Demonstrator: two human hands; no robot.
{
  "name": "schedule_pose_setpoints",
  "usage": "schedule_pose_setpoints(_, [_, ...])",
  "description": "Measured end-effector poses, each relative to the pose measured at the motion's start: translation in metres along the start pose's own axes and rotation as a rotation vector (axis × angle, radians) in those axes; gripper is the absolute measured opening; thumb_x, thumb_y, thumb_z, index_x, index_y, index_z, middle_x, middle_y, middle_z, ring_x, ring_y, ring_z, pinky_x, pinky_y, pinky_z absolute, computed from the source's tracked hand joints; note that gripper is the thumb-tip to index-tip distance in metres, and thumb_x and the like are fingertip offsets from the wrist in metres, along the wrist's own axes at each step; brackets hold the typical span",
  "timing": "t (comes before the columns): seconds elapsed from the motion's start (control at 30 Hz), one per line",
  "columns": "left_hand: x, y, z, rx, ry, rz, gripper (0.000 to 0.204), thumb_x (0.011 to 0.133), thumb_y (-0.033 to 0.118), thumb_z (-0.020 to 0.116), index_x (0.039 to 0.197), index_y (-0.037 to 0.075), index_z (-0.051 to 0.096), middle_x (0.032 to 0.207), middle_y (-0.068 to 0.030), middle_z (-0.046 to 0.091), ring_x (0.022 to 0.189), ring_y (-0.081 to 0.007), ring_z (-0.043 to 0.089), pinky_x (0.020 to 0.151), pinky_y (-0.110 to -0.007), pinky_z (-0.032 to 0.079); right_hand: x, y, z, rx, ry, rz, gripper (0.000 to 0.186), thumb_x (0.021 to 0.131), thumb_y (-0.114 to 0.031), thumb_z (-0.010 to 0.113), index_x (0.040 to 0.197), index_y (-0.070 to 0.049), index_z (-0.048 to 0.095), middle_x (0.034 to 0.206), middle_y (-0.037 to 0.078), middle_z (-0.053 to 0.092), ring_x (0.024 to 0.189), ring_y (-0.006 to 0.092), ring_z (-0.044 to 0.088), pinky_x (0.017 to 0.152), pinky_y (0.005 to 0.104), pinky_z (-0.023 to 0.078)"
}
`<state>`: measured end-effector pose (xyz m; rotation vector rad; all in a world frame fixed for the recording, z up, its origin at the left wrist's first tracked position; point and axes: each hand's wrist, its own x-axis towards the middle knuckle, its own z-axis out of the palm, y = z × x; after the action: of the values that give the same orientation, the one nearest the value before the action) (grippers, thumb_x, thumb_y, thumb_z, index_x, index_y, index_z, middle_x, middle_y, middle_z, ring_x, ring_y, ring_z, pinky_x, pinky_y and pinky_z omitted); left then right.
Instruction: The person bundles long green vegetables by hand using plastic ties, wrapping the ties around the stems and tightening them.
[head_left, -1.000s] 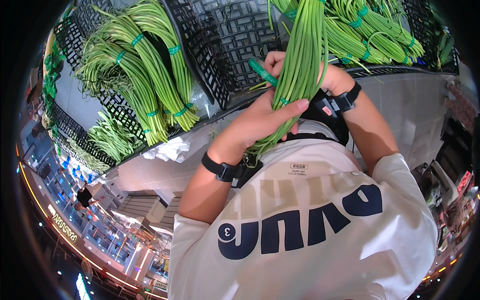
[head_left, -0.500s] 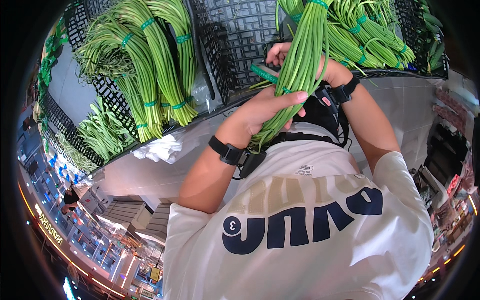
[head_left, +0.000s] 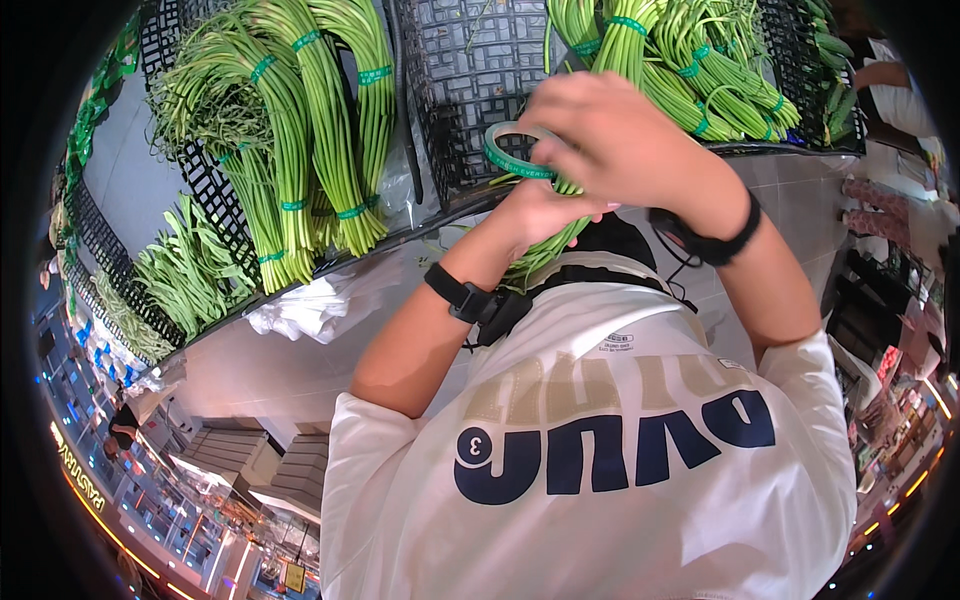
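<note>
The left hand [head_left: 545, 213] grips a smooth, thin-stalked green vegetable bundle [head_left: 546, 252] near its lower end. Over the bundle's middle is the blurred right hand [head_left: 610, 135], its grip unclear. Left of the bundle: a curled green ribbon-like tape [head_left: 511, 163] and black plastic lattice crate [head_left: 478, 62].

R hand [head_left: 610, 130] (bit blurry) near L hand [head_left: 535, 215], fingers [head_left: 555, 155] curled; L gripping w/ thumb [head_left: 580, 206] extended; both arms [head_left: 775, 265] bent.

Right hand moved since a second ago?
Yes: toward the camera. The right hand went from behind the held bunch to in front of it, now hiding more of the bunches lying in the black crate at right.
</note>
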<state>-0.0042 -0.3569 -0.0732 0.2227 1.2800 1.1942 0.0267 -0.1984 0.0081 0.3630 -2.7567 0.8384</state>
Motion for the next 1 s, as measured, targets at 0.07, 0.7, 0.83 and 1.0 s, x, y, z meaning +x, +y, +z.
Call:
schedule_pose_setpoints(0.07, [0.002, -0.001, -0.001, 0.077, -0.061, 0.068, 0.039, 0.089, 0.032, 0.082, 0.118, 0.009, 0.069, 0.094, -0.0023, 0.070, 0.083, -0.0113, 0.065, 0.058, -0.028, 0.051, 0.016, 0.005, 0.023, -0.054, -0.288, 0.009, 0.018, 0.086, -0.018, 0.068, 0.084, 0.000, 0.073, 0.081, 0.015, 0.068, 0.084, 0.0358, 0.065, 0.082, 0.0420, 0.050])
schedule_pose_setpoints(0.7, [-0.013, 0.002, -0.009, -0.022, -0.081, -0.042, 0.022, 0.094, 0.024, 0.074, 0.105, 0.007, 0.065, 0.080, -0.0056, 0.067, 0.058, -0.0138, 0.059, 0.051, -0.027, 0.046, 0.089, 0.008, 0.070, 0.382, -0.873, 0.507, 0.041, 0.097, -0.042, 0.068, 0.084, -0.004, 0.075, 0.061, 0.002, 0.055, 0.058, 0.0151, 0.053, 0.055, 0.0338, 0.043])
schedule_pose_setpoints(0.83, [-0.010, -0.006, -0.007, -0.068, -0.100, 0.038, 0.020, 0.093, 0.022, 0.075, 0.101, 0.007, 0.064, 0.079, -0.0054, 0.066, 0.058, -0.0139, 0.059, 0.052, -0.027, 0.046, 0.091, 0.004, 0.077, 0.392, -0.838, 0.510, 0.042, 0.098, -0.043, 0.067, 0.086, -0.003, 0.074, 0.059, 0.000, 0.053, 0.055, 0.0137, 0.051, 0.053, 0.0324, 0.042])
schedule_pose_setpoints(1.0, [-0.017, -0.003, -0.015, -0.229, -0.064, 0.044, 0.016, 0.092, 0.017, 0.075, 0.103, 0.006, 0.072, 0.079, -0.0057, 0.068, 0.061, -0.0136, 0.063, 0.054, -0.027, 0.050, 0.090, -0.009, 0.055, 0.434, -0.794, 0.481, 0.044, 0.099, -0.042, 0.067, 0.085, -0.001, 0.074, 0.059, 0.002, 0.054, 0.054, 0.0127, 0.048, 0.053, 0.0330, 0.041])
